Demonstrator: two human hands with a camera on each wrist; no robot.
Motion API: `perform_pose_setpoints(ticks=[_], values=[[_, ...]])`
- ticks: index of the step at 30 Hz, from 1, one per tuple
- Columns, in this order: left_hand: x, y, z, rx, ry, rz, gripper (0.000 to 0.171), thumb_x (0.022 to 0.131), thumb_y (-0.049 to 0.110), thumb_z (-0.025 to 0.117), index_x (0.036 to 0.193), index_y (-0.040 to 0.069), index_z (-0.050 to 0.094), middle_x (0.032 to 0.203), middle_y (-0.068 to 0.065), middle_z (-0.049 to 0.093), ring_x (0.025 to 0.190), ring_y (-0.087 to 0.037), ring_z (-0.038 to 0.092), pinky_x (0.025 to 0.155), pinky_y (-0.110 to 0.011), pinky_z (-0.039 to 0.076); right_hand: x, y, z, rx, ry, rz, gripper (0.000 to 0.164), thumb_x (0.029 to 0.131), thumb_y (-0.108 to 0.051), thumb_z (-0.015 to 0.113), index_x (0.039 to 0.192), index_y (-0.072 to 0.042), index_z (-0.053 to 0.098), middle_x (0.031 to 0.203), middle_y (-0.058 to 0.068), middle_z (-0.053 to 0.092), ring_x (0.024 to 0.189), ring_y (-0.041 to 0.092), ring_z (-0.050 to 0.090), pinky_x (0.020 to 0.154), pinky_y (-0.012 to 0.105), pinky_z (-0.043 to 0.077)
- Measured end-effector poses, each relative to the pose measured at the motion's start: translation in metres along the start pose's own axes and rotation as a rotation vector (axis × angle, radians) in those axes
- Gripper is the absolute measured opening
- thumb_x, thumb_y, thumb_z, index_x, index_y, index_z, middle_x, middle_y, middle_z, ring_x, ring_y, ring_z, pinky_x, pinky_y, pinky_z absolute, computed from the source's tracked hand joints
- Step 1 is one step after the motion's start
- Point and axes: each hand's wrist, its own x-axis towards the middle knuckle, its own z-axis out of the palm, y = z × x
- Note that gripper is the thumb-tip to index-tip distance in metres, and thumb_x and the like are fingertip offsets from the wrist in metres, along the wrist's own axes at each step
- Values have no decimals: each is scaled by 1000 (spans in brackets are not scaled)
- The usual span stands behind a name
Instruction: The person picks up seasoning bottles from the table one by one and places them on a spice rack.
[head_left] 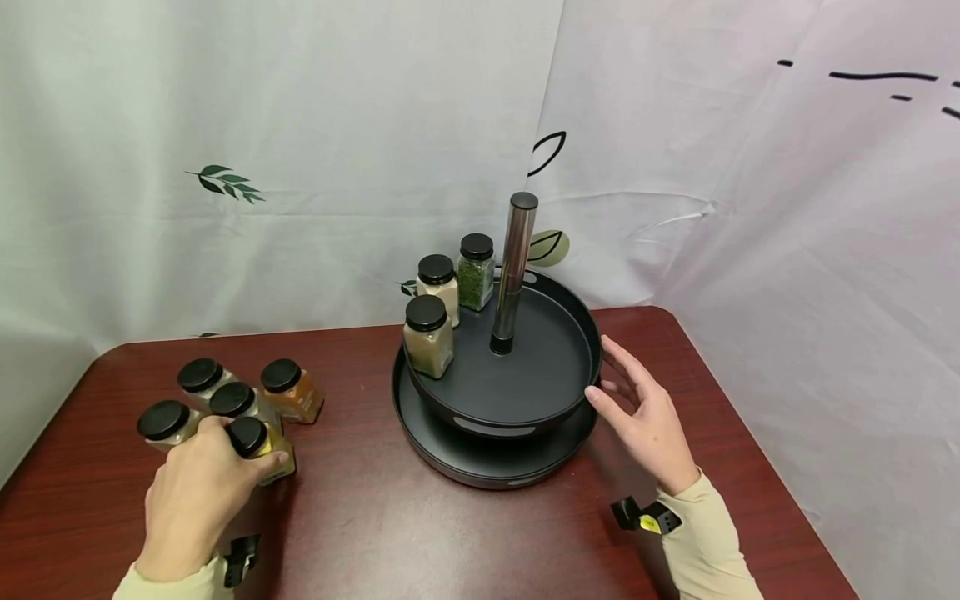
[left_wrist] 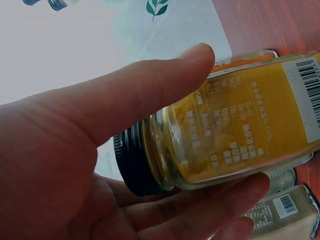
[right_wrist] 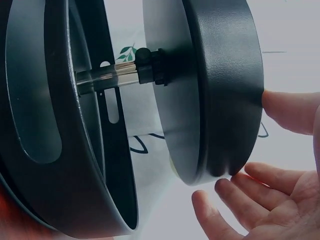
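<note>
My left hand (head_left: 198,492) is at a glass spice jar of yellow powder (left_wrist: 220,125) with a black lid, on the table's left side. In the left wrist view, the thumb lies along one side of the jar and the fingers along the other. Several black-lidded jars stand close by, including an orange one (head_left: 296,398). My right hand (head_left: 648,421) touches the outer wall of the upper tray of a black two-tier turntable (head_left: 517,392), its fingers spread and only gently bent. On that tier stand a green herb jar (head_left: 475,279), a cream jar (head_left: 442,292) and a tan-green jar (head_left: 429,346).
A metallic post (head_left: 516,258) rises from the upper tray. The wider lower tray (head_left: 480,475) rests on the dark red wooden table (head_left: 352,517). White patterned cloth (head_left: 337,125) hangs behind the table and along its right side.
</note>
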Motion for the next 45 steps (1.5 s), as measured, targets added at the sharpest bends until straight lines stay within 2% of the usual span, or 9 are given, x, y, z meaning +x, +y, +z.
perform_pose_setpoints(ticks=[6,11,15,23,27,35,40,45], values=[[-1,2,1,-11,5,21,69,69,41,90,98,-11,56,75,-26,64,62,-45,62,49,-55,47,0,0,0,16,-5,-1,65,93,0,69,153,-8,42,156,7,42,135,19,50,98,19,47],[-1,1,3,-10,-5,44,70,67,41,92,99,-12,58,78,-29,65,67,-50,63,52,-57,48,0,0,1,17,-30,13,67,94,-2,69,154,-7,39,161,-2,34,137,22,48,101,21,46],[0,2,3,-4,-1,22,69,68,39,91,99,-12,57,78,-30,64,67,-49,63,50,-55,47,-1,0,1,20,-48,23,69,95,-5,69,155,-8,37,162,-4,31,137,27,48,102,23,46],[-1,4,3,-7,-3,18,63,70,36,90,94,-12,56,73,-30,61,65,-51,61,48,-56,46,-2,0,0,-8,-54,42,70,95,-9,71,156,-11,37,162,-6,29,132,21,53,102,24,46],[-1,5,2,-6,-12,24,59,70,35,88,92,-9,57,72,-27,61,64,-49,61,49,-55,46,-3,0,1,-18,-55,42,70,95,-9,71,156,-12,37,162,-6,29,132,21,53,102,23,46],[-4,7,1,-12,-11,46,46,68,34,86,85,-1,61,67,-13,61,62,-38,61,50,-53,46,-3,0,1,-20,-62,44,71,95,-10,71,156,-12,36,163,-7,28,134,23,51,102,25,46],[-6,9,-1,-9,-20,51,48,69,34,85,87,-2,60,67,-12,60,61,-35,60,50,-51,46,-2,-1,1,-7,-67,47,71,95,-10,70,156,-11,36,163,-7,28,134,24,51,102,25,46],[-8,12,-4,-15,-22,63,54,70,36,86,93,-4,59,70,-14,62,62,-33,60,50,-47,46,-2,-2,1,-11,-70,52,71,95,-10,71,156,-11,36,163,-7,27,132,27,52,101,20,46]])
